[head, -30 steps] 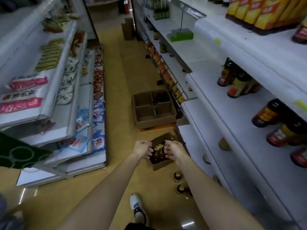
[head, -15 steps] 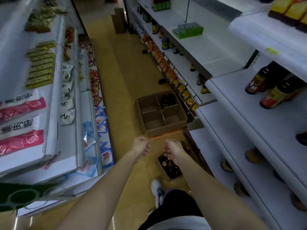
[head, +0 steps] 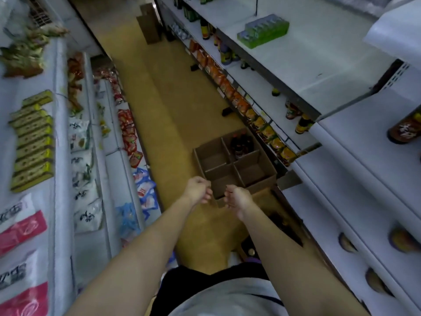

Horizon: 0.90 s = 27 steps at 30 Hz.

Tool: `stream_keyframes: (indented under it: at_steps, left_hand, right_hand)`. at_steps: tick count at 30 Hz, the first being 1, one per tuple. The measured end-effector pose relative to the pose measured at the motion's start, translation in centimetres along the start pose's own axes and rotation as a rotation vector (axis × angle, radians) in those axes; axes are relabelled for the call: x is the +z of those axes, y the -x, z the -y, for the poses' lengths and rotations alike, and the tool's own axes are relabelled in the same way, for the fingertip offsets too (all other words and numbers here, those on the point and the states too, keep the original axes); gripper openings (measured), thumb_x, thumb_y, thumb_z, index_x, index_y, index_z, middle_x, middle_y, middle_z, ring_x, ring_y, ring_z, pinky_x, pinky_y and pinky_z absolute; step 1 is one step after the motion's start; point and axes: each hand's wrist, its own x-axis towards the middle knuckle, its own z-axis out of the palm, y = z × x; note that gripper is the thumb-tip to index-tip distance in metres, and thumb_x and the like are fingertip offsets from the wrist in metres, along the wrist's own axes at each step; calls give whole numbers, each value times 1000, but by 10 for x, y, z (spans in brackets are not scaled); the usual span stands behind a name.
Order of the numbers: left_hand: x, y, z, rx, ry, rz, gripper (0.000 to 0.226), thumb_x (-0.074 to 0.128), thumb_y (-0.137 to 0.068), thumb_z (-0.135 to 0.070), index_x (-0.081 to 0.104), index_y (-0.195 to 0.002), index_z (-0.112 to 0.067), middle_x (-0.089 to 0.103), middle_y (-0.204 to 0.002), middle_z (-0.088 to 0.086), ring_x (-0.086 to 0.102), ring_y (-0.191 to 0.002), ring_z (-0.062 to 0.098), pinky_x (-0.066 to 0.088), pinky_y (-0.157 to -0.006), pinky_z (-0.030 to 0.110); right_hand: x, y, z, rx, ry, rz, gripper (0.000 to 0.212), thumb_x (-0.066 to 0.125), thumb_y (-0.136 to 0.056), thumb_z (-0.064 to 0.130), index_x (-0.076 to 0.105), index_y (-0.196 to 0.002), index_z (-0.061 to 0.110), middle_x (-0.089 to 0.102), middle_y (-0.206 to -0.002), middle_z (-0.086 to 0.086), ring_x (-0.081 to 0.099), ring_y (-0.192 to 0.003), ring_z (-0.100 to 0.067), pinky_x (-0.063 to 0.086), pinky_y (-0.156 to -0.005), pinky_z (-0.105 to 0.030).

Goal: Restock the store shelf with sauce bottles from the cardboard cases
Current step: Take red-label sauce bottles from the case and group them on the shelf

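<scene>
— What have your hands got right now?

— Nothing that shows. Your left hand (head: 197,189) and right hand (head: 237,199) are held out side by side above the aisle floor (head: 173,115), close together but apart, with the fingers (head: 206,197) curled loosely inward and nothing visible between them.

— Where are the sauce bottles?

— A few dark ones (head: 241,143) stand in the far right compartment of the open cardboard case (head: 234,166) on the floor just beyond your hands; its other three compartments look bare. A second case (head: 251,248) lies lower, tucked under your right forearm against the shelf base, and you can make out one cap in it, though the arm hides most of it.

— And the shelf you're filling?

— The white shelving (head: 346,201) runs along your right. One tall bottle (head: 405,127) stands at the edge of the upper tier; blurred round shapes on the tiers below are probably bottles too, but the view is too smeared there to say.

— Anything in the way?

— The divided case sits in the middle of the aisle, right beside the shelf's foot. On your left are racks of packets (head: 32,142) and white bags (head: 79,135). A brown box (head: 149,23) stands far down the aisle.
</scene>
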Motion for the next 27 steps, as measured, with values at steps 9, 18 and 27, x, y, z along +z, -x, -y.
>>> stream_keyframes:
  at_steps: [9,18,27]
  left_hand:
    - [-24,-124,-79,48,-104,119,13,56,-102,-21,63,-99,-10,68,-82,9,63,-67,20,53,-59,30]
    - [-28,-250,-197,162,-293,379,16,54,-103,-22,65,-106,-9,70,-93,12,68,-79,22,57,-66,31]
    - [-13,-324,-279,258,-411,505,17,53,-105,-19,65,-106,-7,70,-98,16,68,-82,26,60,-76,39]
  right_hand:
    - [38,-75,78,-17,-115,-119,22,57,-103,26,68,-113,9,65,-88,-4,61,-75,-17,51,-66,-31]
    - [83,-130,179,-140,-353,-336,19,51,-106,20,65,-111,9,59,-78,-3,55,-66,-15,45,-62,-29]
    - [97,-176,238,-120,-573,-426,17,51,-106,22,63,-100,12,54,-71,-1,48,-58,-14,37,-55,-27]
